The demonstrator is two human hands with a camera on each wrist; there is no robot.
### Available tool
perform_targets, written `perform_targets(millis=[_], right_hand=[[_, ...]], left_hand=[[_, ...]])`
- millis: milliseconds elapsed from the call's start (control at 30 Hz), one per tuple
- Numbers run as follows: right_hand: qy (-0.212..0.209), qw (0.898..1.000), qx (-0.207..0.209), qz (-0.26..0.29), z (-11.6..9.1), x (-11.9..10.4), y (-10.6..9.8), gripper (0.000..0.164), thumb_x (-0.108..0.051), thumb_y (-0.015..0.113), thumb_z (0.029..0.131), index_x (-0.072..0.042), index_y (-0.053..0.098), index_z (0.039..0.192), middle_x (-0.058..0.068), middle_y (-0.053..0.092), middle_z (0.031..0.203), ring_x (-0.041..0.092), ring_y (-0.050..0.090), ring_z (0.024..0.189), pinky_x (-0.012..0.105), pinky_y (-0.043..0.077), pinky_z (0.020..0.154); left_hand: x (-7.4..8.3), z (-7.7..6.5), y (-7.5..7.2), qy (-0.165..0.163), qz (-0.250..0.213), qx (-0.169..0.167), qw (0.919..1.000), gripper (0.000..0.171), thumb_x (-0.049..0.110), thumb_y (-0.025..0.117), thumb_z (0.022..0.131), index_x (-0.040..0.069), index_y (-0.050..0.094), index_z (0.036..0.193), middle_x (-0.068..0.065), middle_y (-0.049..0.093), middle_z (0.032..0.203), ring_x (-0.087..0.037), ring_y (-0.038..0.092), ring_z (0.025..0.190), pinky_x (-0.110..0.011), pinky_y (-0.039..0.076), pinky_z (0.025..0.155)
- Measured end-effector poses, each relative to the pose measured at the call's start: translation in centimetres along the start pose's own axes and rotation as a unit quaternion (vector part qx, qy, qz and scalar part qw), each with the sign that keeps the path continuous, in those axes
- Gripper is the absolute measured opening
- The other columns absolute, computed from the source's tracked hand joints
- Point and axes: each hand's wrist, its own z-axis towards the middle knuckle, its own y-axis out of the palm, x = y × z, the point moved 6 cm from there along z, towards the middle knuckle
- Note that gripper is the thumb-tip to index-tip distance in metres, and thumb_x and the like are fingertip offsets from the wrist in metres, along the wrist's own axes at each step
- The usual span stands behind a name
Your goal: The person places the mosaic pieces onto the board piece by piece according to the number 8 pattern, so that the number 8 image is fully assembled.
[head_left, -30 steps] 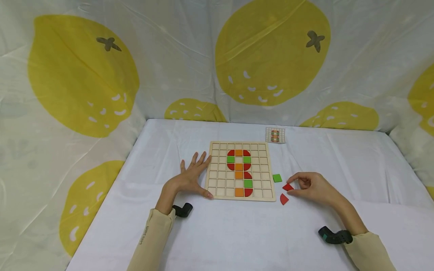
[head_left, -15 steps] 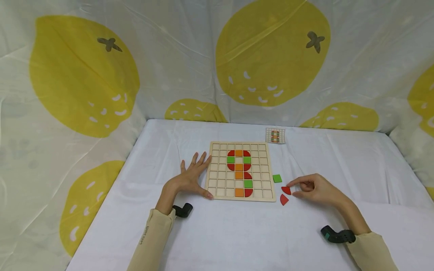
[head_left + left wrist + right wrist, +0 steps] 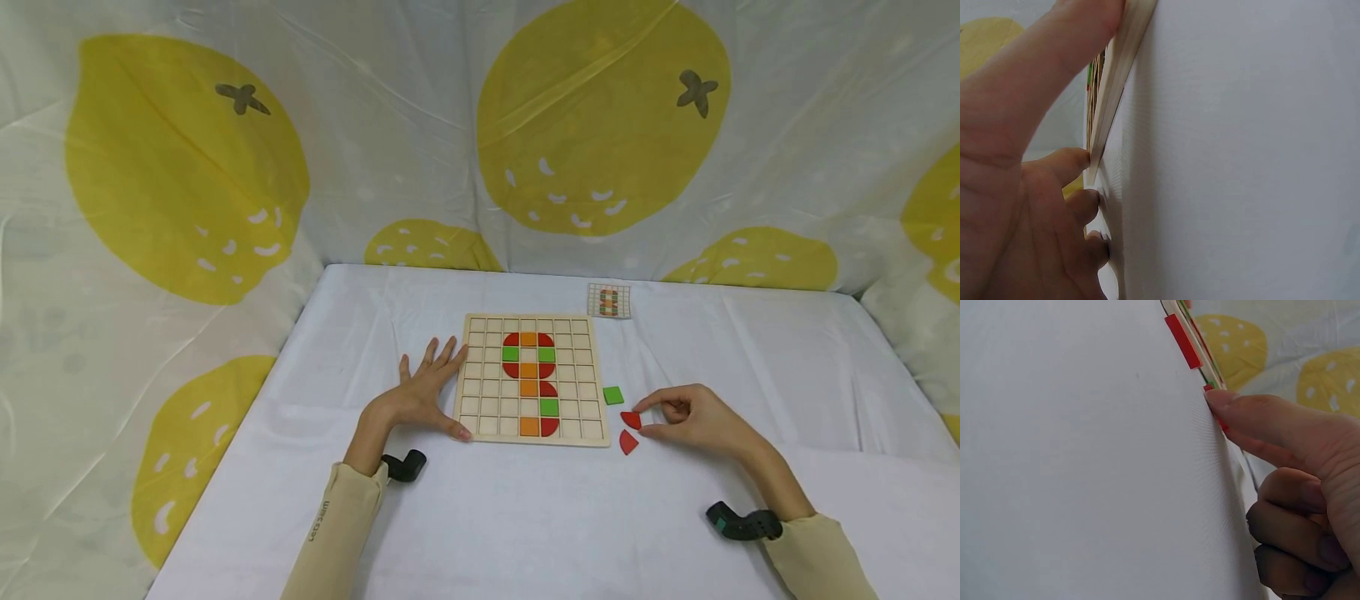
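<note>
My left hand has its fingers spread along the left side of the wooden grid board, the thumb at the near left corner; in the left wrist view the thumb lies against the board's edge. Red, orange and green tiles fill some of the board's cells. Off the board's right side, my right hand pinches a red quarter-circle tile between thumb and index finger, low over the cloth. In the right wrist view the thumb covers most of that tile, and the other fingers are curled in.
A second red quarter-circle tile lies just nearer than the pinched one. Beyond it is a green square tile, close to the board. A small pattern card lies behind the board's far right corner. Lemon-print cloth hangs behind the table.
The red quarter-circle tile in my right hand has turned and shifted slightly left; the fingers loosened from it, then closed on it again. My left hand has stayed put.
</note>
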Motion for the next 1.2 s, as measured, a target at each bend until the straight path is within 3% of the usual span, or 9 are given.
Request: perform_targets(millis=[233, 400, 567, 867, 1200], right_hand=[[-0.008, 1.000, 0.023, 0.007, 0.0, -0.6, 0.0, 0.020, -0.021, 0.087, 0.084, -0.017, 0.081, 0.103, -0.006, 0.026, 0.062, 0.002, 0.028, 0.060, 0.025, 0.033, 0.057], [-0.002, 0.999, 0.042, 0.017, 0.3, -2.4, 0.7, 0.025, -0.022, 0.087, 0.084, -0.014, 0.081, 0.107, -0.006, 0.025, 0.062, 0.003, 0.027, 0.058, 0.025, 0.033, 0.056], [0.004, 0.999, 0.033, 0.040, 1.6, -5.3, 3.2, 0.029, -0.025, 0.088, 0.084, -0.012, 0.081, 0.108, -0.007, 0.026, 0.061, 0.003, 0.025, 0.056, 0.024, 0.025, 0.051], [-0.051, 0.998, 0.014, 0.027, 4.2, -10.1, 8.0, 0.024, -0.022, 0.087, 0.084, -0.013, 0.082, 0.105, -0.011, 0.026, 0.059, 0.001, 0.026, 0.057, 0.018, 0.023, 0.054], [-0.072, 0.997, 0.017, -0.032, 5.5, -11.8, 10.6, 0.024, -0.027, 0.087, 0.085, -0.018, 0.083, 0.107, -0.013, 0.029, 0.055, 0.000, 0.027, 0.053, 0.017, 0.020, 0.052]], left_hand=[[0.0, 0.0, 0.0, -0.001, 0.001, -0.001, 1.0000, 0.140, 0.054, 0.095, 0.065, 0.017, 0.007, 0.168, -0.008, -0.008, 0.176, -0.038, -0.017, 0.161, -0.078, -0.014, 0.118], [-0.1, 0.1, 0.1, -0.001, 0.002, -0.001, 1.0000, 0.140, 0.055, 0.095, 0.065, 0.018, 0.008, 0.168, -0.008, -0.008, 0.176, -0.037, -0.018, 0.161, -0.078, -0.014, 0.118], [-0.1, 0.1, 0.1, -0.001, 0.001, 0.001, 1.0000, 0.140, 0.054, 0.096, 0.064, 0.018, 0.008, 0.168, -0.007, -0.008, 0.176, -0.037, -0.018, 0.161, -0.078, -0.014, 0.118], [-0.1, 0.1, 0.0, -0.004, 0.000, -0.002, 1.0000, 0.141, 0.054, 0.096, 0.064, 0.019, 0.008, 0.168, -0.007, -0.008, 0.176, -0.037, -0.018, 0.161, -0.077, -0.014, 0.119], [-0.2, 0.0, 0.0, -0.006, 0.003, -0.004, 1.0000, 0.140, 0.055, 0.095, 0.065, 0.020, 0.007, 0.168, -0.006, -0.009, 0.176, -0.036, -0.019, 0.161, -0.077, -0.014, 0.119]])
